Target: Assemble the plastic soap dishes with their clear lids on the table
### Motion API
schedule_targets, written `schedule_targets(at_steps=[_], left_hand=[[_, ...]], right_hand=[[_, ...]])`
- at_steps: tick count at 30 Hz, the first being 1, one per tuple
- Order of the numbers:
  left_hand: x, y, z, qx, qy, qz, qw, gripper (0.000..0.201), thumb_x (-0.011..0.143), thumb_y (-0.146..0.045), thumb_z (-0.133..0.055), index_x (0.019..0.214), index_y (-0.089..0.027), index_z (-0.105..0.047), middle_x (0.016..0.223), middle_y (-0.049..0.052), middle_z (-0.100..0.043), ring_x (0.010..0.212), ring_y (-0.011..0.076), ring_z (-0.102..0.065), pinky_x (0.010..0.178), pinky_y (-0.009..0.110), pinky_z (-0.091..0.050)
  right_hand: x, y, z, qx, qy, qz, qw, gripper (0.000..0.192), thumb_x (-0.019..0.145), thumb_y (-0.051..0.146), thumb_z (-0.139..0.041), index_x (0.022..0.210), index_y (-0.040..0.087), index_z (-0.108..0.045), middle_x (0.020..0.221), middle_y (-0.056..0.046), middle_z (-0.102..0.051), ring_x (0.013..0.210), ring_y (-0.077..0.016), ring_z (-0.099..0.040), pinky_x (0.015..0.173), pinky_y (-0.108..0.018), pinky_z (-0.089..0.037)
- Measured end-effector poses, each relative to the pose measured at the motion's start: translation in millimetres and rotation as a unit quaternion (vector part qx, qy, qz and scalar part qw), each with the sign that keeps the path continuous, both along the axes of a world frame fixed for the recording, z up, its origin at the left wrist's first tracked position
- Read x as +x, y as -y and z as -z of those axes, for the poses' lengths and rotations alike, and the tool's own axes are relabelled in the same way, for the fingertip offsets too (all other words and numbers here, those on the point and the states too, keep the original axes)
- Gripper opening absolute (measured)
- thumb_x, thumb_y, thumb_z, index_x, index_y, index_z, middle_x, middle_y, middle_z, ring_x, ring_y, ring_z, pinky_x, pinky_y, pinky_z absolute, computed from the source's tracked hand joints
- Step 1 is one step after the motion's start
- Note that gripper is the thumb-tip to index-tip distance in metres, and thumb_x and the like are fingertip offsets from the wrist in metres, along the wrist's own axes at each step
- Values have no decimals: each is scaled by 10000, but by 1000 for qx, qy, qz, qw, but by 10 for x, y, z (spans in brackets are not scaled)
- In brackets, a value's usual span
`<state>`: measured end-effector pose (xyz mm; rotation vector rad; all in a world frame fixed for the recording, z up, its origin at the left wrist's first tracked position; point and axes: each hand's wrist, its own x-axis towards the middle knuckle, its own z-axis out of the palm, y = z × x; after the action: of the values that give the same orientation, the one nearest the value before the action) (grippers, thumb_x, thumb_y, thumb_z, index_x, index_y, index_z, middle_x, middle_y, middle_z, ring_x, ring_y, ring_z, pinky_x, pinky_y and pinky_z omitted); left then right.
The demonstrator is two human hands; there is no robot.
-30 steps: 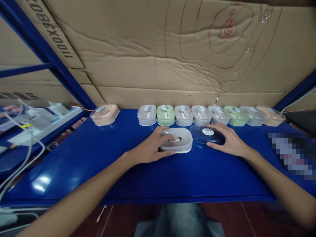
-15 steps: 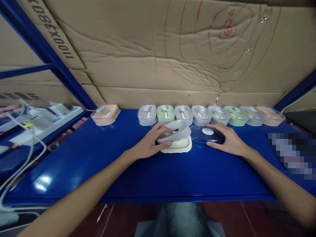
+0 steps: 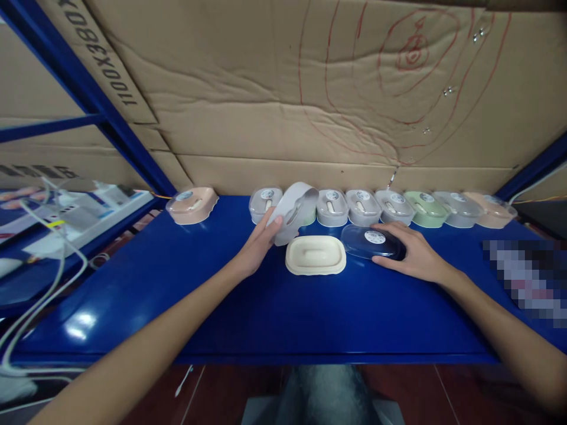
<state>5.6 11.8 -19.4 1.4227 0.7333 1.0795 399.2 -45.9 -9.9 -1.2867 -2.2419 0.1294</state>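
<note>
Grey cover (image 3: 284,211), tilted, gripped by left hand (image 3: 258,245) toward table's (image 3: 319,316) back edge; right hand (image 3: 413,251) clasps lid (image 3: 364,241); seemingly separating parts; lowering needs levelling

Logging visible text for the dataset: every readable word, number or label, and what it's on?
"1100X380X": left cardboard, upside down, cut off.
Print on lower left cardboard: cut off, unreadable.
Stickers on lid and boxes: too small to read.
Dark item, right: pixelated, unreadable.
Red marks on back cardboard: no legible word.
</note>
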Motion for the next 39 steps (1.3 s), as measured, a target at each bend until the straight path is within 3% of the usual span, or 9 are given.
schedule_targets(at_steps=[6, 9, 13, 17, 21, 34, 39], left_hand=[[60, 7, -63, -13, 32, -13, 999, 730, 1004, -775, -589, 1494, -233, -615, 1402, 133, -739, 1321, 398, -676, 1111, 575, -557], [47, 17, -70, -2, 14, -12, 1000, 710, 1007, -767, -589, 1487, -244, -609, 1439, 128, -715, 1346, 398, -659, 1108, 562, -559], [-5, 24, -67, 41, -63, -22, 997, 695, 961, -694, -728, 1481, -260, -575, 1457, 121, -683, 1329, 367, -663, 1130, 537, -541], [-32, 53, -116, 144, -159, 9, 977, 712, 901, -587, -846, 1474, -266, -572, 1487, 129, -655, 1370, 367, -632, 1166, 549, -514], [-27, 84, -140, 206, -238, 4, 949, 858, 800, -568, -931, 1523, -287, -565, 1582, 133, -595, 1415, 397, -594, 1217, 610, -459], [9, 124, -96, 250, -349, 32, 902, 966, 800, -645, -916, 1606, -329, -487, 1657, 126, -541, 1511, 419, -514, 1255, 651, -389], [24, 133, -81, 247, -360, 41, 899, 987, 813, -679, -898, 1627, -330, -464, 1686, 131, -509, 1542, 425, -484, 1262, 642, -394]], right_hand=[[-1, 10, 3, -2, 2, -1, 1000, 646, 940, 600, -787, 1486, 300, -615, 1399, -125, -729, 1272, -394, -713, 1070, -630, -600], [3, 8, 11, 0, 2, 2, 1000, 646, 936, 605, -789, 1482, 303, -621, 1399, -127, -732, 1281, -401, -713, 1079, -640, -598], [-1, 7, 8, 2, -1, 1, 1000, 642, 932, 600, -789, 1480, 305, -632, 1396, -128, -739, 1265, -408, -722, 1076, -640, -601], [-3, 7, 1, 2, 6, -3, 1000, 636, 943, 592, -780, 1490, 309, -620, 1378, -126, -743, 1247, -404, -724, 1046, -627, -617], [7, 3, 8, 1, 12, -4, 1000, 631, 952, 590, -779, 1489, 309, -602, 1373, -124, -734, 1254, -392, -716, 1049, -619, -614], [-14, 20, -11, 7, -13, 1, 1000, 592, 963, 573, -762, 1477, 313, -627, 1380, -118, -745, 1266, -410, -721, 1058, -633, -610], [11, 20, 19, 31, -34, 39, 998, 548, 990, 555, -733, 1478, 323, -640, 1443, -110, -730, 1321, -416, -704, 1125, -655, -569]])
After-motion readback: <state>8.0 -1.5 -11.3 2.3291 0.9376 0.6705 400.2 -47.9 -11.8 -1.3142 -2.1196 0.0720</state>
